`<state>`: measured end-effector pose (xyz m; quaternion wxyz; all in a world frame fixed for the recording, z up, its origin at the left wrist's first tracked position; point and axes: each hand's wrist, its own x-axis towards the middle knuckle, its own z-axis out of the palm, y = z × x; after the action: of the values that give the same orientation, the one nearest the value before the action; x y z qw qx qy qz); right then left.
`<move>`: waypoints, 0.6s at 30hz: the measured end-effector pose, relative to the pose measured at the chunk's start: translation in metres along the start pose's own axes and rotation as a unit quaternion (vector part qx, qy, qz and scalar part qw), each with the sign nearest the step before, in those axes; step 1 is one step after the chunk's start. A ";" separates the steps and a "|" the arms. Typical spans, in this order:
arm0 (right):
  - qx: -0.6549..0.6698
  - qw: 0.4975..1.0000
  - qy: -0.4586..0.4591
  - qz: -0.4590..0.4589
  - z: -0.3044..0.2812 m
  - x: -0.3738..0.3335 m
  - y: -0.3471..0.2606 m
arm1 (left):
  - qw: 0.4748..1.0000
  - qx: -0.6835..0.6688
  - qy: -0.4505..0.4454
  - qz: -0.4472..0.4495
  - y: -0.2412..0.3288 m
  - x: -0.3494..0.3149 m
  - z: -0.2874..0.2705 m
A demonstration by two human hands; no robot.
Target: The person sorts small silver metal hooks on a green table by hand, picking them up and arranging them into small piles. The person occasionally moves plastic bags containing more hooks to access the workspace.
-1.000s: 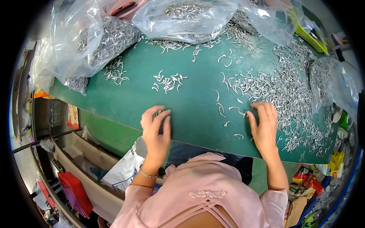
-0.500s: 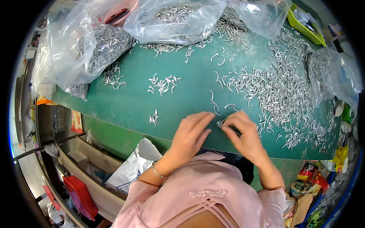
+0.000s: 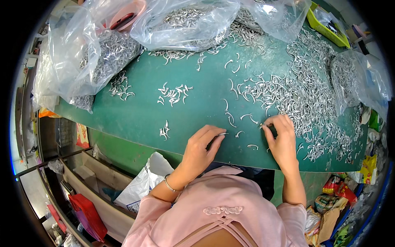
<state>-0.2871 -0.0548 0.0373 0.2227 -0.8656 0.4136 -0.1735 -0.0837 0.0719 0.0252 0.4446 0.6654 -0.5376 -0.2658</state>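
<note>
One person sits at one green table [image 3: 144,111], both hands over its near side. The left hand [image 3: 198,150], wearing one bracelet [image 3: 169,183] at the wrist, grasps one curved silver piece [image 3: 223,133] between thumb and fingertips. The right hand [image 3: 284,140] has its thumb and fingers drawn together in a pinch near the near-left edge of the one large heap [image 3: 308,92]; a small bit shows at the tips, but one cannot tell whether it is gripped. Two single loose pieces [image 3: 239,133] lie on the tabletop between the hands, and several others are strewn just beyond. The heap, made of like silver pieces too many to count, spreads over the right side of the table. Three small clusters lie on the left part: the first cluster [image 3: 164,131] nearest the left hand, the second cluster [image 3: 175,94] beyond it, the third cluster [image 3: 119,87] beside a bulging bag. At least four clear plastic bags [image 3: 181,35] with silver pieces in them stand around the far and side edges, along with one pink bowl [image 3: 137,8] and one yellow-green tray [image 3: 328,33].
</note>
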 end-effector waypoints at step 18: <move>-0.121 0.987 0.088 -0.053 0.011 0.029 0.020 | 0.981 -0.041 0.170 -0.086 -0.043 0.039 -0.040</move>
<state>-0.2771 -0.0861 0.0211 0.0696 -0.8881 0.4030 -0.2097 -0.0191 0.0483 0.0108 0.5322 0.7257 -0.3832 -0.2081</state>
